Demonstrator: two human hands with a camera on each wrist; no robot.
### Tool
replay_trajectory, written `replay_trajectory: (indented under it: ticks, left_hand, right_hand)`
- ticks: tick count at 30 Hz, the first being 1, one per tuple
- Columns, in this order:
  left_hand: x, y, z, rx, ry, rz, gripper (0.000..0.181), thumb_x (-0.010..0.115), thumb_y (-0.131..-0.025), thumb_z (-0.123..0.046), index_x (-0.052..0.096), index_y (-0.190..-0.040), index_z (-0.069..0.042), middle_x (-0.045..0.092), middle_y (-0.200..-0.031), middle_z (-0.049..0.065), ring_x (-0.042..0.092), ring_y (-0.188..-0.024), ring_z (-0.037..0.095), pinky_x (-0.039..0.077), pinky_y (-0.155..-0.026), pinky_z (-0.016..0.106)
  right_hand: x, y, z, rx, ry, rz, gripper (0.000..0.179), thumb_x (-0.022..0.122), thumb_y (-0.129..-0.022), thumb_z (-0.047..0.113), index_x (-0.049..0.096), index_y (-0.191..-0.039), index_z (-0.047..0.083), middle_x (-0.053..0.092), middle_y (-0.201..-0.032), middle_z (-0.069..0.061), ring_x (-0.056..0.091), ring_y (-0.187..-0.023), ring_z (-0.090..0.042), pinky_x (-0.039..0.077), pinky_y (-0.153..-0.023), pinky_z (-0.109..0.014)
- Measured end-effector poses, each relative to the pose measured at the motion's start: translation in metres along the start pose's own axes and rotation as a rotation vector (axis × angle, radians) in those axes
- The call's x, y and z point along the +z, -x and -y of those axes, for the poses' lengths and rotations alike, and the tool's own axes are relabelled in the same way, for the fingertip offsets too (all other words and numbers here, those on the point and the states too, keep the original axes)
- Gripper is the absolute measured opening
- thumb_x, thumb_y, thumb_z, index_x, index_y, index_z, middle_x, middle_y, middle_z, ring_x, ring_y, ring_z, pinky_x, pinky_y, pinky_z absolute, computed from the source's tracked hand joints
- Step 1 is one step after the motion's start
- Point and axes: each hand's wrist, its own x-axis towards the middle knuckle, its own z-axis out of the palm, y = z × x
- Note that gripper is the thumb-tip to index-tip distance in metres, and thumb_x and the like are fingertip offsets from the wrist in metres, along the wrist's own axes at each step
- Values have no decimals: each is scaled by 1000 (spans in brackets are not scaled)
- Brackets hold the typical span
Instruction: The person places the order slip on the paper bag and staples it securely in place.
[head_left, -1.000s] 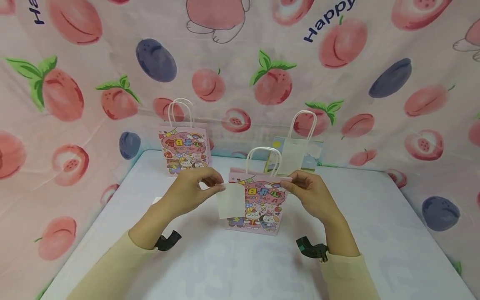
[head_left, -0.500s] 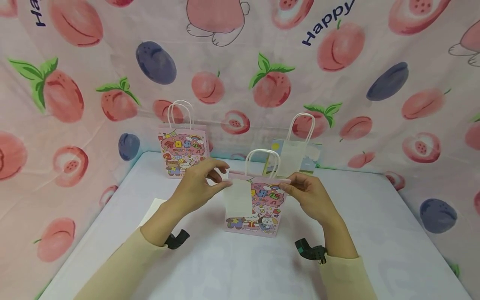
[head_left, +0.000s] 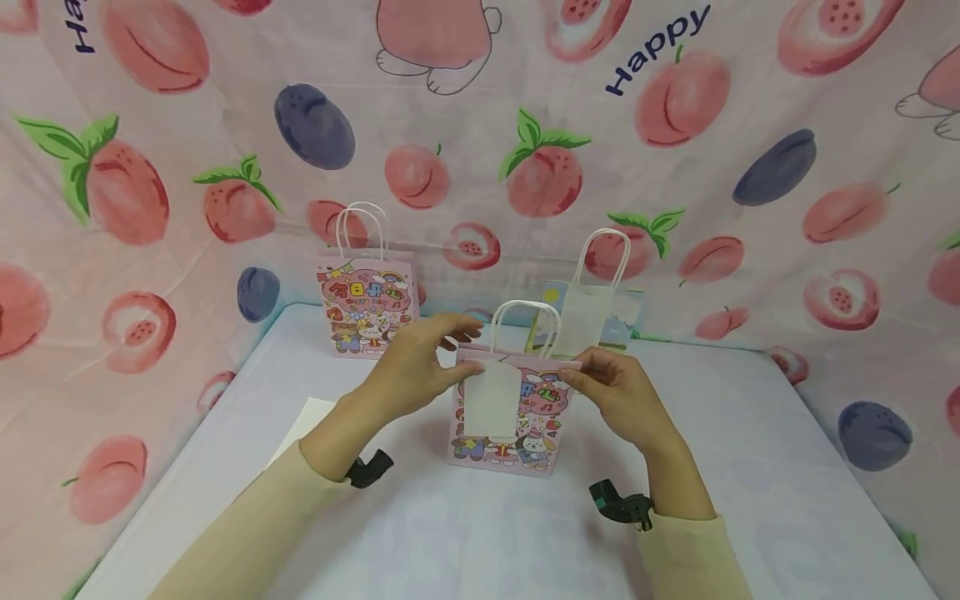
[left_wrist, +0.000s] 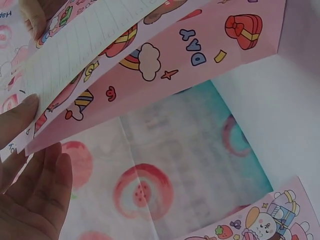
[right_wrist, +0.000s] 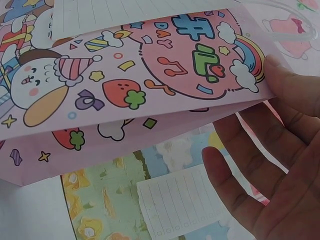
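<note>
A pink paper gift bag with cartoon animals and white handles stands upright mid-table. Over its front lies a sheet of lined notepaper, near the top and left of centre. My left hand pinches the sheet's upper left corner and the bag's top edge; in the left wrist view the thumb is on the paper and the fingers are behind the bag. At the bag's upper right corner, my right hand grips the edge, thumb in front. The right wrist view shows its fingers behind the bag.
Another pink gift bag stands at the back left. At the back right is a blue landscape-print bag bearing a lined sheet. A white sheet lies partly beneath my left forearm. Fruit-patterned cloth hangs behind the table.
My left hand has moved right with the notepaper, from the bag's left edge to further in over its front. More of the white sheet on the table shows. My right hand keeps its grip.
</note>
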Motion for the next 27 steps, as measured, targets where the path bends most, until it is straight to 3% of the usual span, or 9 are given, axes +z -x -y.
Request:
replay_trajectory:
  ticks: [9,18,27]
  left_hand:
    - [4,-9,-6,2,22,60,49,87,-85,-17,65,-129,-15,77,-111,0,74,-102,14,61,-87,36]
    - [9,-13,-14,-43,46,128,47,83,-89,-15,62,-131,-15,78,-113,3,76,-102,15,63,-84,34]
    - [11,-17,-18,-67,12,140,55,82,-90,-15,55,-138,-15,79,-100,1,74,-86,12,60,-74,31]
  right_hand:
    - [0,0,-1,0,8,2,18,69,-101,17,70,-99,0,74,-103,-18,70,-91,-27,56,-84,-27]
    - [1,1,-2,-11,-5,4,17,69,-101,17,70,-97,1,72,-99,-16,68,-85,-16,56,-84,-26]
    - [0,1,-2,-18,-15,13,15,69,-101,18,70,-96,3,73,-101,-13,70,-87,-16,56,-86,-28]
